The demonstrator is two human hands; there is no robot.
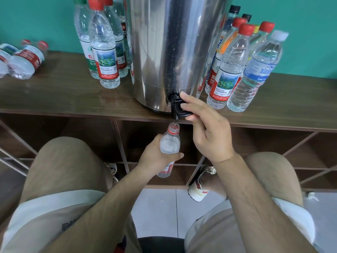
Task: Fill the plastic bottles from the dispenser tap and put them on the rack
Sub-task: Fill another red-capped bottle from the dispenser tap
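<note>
Left hand (158, 157) gripped one uncapped bottle (170, 143), centre frame, mouth just under the one tap (177, 108). Right hand (206, 132) pinched the tap. Capped bottles (226, 70) stood either side of one dispenser (173, 52); exact count unclear.

From my head, the one wide camera looks forward and down, close over the counter's (63, 92) front edge.
</note>
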